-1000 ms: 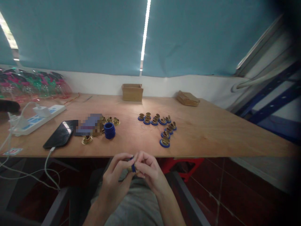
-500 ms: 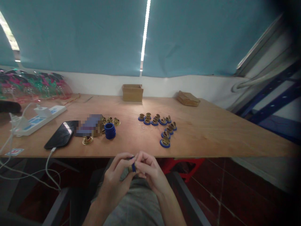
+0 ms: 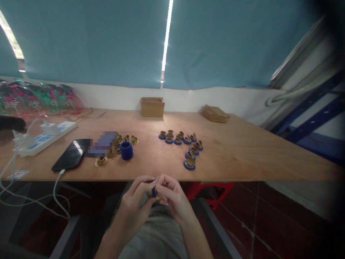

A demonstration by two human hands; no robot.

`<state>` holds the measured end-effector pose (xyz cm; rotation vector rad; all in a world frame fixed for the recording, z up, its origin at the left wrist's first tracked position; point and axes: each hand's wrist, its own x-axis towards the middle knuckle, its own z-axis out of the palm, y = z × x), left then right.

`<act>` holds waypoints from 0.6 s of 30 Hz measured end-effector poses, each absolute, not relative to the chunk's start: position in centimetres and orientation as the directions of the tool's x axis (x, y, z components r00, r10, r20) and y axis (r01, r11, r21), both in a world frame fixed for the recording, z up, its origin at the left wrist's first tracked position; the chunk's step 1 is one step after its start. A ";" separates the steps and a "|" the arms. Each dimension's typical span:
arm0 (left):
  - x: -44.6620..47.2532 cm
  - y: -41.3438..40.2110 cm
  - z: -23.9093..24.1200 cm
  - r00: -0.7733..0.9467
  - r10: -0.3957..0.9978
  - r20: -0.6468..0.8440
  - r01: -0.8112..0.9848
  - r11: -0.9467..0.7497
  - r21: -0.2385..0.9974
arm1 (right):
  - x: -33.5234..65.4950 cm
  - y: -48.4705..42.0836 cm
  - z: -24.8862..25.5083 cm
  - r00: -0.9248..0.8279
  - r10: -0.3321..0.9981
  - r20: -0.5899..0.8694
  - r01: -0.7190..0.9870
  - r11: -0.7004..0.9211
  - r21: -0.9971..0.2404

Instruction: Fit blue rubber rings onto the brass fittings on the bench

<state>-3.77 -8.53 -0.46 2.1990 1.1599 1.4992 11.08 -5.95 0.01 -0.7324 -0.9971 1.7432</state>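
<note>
Below the table's front edge, over my lap, my left hand (image 3: 133, 210) and my right hand (image 3: 174, 198) pinch together on one small brass fitting with a blue ring (image 3: 152, 192). Both hands have their fingers curled round it. On the wooden table (image 3: 242, 151) lies a curved row of several brass fittings with blue rings (image 3: 185, 145). Left of the middle stands a stack of blue rings (image 3: 126, 150), with several bare brass fittings (image 3: 126, 138) behind it and one brass fitting (image 3: 100, 161) near the front.
A black phone (image 3: 70, 154) on a white cable lies at the front left, beside a white power strip (image 3: 43, 138). A small cardboard box (image 3: 152, 106) and a flat brown packet (image 3: 215, 113) sit at the table's back. Coloured bags (image 3: 40, 97) are far left.
Hardly anything differs. My hands stay pinched on the fitting in the same spot; the view has shifted very slightly.
</note>
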 end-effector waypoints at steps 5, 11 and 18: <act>-4.0 -8.5 0.2 0.162 0.829 0.535 0.437 -0.546 0.715 | 10.3 -5.8 -0.7 -0.249 0.968 -0.028 -0.441 -0.139 -0.887; -4.8 -8.3 0.5 0.158 0.901 0.405 0.419 -0.432 0.799 | 9.6 -5.7 -0.9 -0.202 0.978 -0.046 -0.432 -0.131 -0.892; -5.1 -8.1 0.1 0.144 0.902 0.406 0.381 -0.429 0.819 | 9.9 -6.0 -0.3 -0.174 0.984 -0.047 -0.404 -0.115 -0.908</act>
